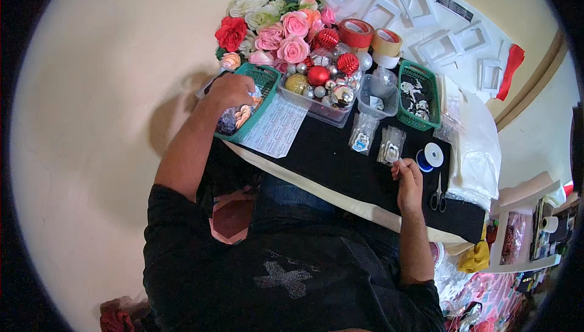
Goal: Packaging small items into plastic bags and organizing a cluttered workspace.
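Note:
My left hand [232,90] reaches over the left green plastic basket [269,74], its fingers curled down over the contents. Inside lie orange-and-white flat pieces [243,115] and a dark plastic-wrapped bundle [226,122]. Whether those fingers grip anything is hidden. My right hand [407,179] pinches a small white piece [399,161] between thumb and fingertips. Just beyond it is a stack of clear packets [391,145] with white cut-outs inside. Another clear packet [363,135], holding a blue-and-white piece, lies to its left. A spool of blue ribbon [431,156] and scissors [438,197] are to the right.
A printed sheet [278,126] lies beside the left basket. Behind stand artificial roses [292,35], a tub of Christmas baubles [315,99], a clear container [378,94], tape rolls [357,33] and a second green basket [419,122]. Plastic bags [477,149] cover the right side; white frames [415,3] are farther back.

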The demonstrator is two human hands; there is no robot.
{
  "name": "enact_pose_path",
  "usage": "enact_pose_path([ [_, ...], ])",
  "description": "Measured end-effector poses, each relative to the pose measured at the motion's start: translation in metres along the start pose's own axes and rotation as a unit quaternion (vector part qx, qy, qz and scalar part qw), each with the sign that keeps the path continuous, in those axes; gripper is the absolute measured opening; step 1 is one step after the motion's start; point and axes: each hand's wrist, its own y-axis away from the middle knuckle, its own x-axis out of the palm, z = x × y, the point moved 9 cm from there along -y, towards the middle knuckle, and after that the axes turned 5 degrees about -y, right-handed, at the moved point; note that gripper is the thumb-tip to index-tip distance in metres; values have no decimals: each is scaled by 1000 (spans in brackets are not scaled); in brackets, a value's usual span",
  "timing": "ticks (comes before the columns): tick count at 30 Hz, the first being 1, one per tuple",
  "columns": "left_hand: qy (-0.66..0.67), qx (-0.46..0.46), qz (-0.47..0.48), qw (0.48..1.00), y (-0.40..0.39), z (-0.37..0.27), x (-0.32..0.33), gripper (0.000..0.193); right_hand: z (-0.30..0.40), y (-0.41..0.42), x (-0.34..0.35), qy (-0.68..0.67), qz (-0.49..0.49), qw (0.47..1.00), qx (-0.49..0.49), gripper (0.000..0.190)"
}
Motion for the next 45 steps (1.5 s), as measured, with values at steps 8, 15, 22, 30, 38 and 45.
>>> enact_pose_path([
  [8, -134, -46, 76, 987, -2, -9, 8, 27, -3, 2, -1, -4, -11, 1000, 14, 15],
  [15, -205, -34, 57, 976, -3, -24, -5, 32, -8, 2, -8, -15, -6, 1000, 18, 12],
  [22, -183, -54, 29, 981, -6, -25, -7, 39, -5, 0, -2, 92, 0, 995, -49, 14],
  [30, 7, 140, -76, 987, 39, -152, -34, 30, 84, 49, 11, 454, 32, 857, -242, 14],
  [38, 171, 324, 105, 924, 68, -370, 43, 31, 88, 96, -119, 644, -181, 740, -69, 21],
  [45, 107, 399, -67, 908, 74, -504, 80, 35, 89, 117, -144, 561, -192, 802, 74, 35],
])
